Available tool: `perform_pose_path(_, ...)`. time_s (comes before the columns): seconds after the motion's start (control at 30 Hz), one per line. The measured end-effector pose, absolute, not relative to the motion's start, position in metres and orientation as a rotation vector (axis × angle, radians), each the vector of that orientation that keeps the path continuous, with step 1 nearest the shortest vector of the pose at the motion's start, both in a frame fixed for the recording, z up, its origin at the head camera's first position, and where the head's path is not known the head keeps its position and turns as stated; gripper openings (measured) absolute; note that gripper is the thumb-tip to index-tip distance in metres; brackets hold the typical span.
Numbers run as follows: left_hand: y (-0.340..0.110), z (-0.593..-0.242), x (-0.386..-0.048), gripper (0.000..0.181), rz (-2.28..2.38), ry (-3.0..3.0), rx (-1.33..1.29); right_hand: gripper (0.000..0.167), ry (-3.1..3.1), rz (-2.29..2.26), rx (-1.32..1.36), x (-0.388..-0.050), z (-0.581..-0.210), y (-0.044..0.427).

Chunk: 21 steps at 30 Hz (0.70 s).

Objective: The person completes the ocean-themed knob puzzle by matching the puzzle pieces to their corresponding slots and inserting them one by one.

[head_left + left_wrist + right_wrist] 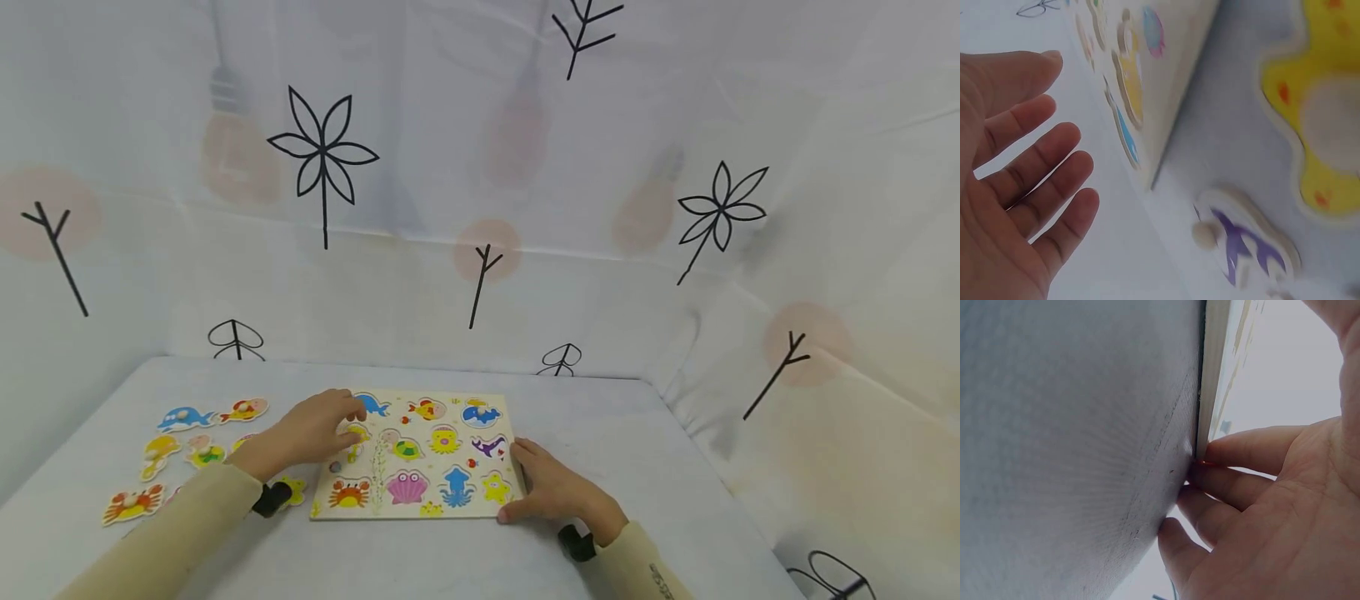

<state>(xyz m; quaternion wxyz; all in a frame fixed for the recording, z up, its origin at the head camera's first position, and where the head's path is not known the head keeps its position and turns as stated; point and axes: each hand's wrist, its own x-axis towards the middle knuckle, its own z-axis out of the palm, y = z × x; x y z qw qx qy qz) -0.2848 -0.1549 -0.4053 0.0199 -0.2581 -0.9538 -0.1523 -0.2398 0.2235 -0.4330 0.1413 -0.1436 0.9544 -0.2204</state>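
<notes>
Puzzle board (397,512) flat on the surface (420,567), right of loose pieces (184,418) | left hand (318,425) spread, empty, at its left side | right hand (558,487) spread, fingers against right edge | step, I'd judge: steadying the board | next likely calls for pinching a piece's knob (1204,235)

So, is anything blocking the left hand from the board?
Nothing visible: the left hand hovers at the board, with no piece between them. The loose pieces lie to the board's left.
</notes>
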Motion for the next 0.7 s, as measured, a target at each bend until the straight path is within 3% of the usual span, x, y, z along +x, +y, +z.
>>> perform_pose_path(0.7, -0.247, -0.412, -0.301, 0.031, -0.503, -3.06, -0.524, 0.114, 2.758, -0.656, -0.39, -0.24, -0.436, 0.223)
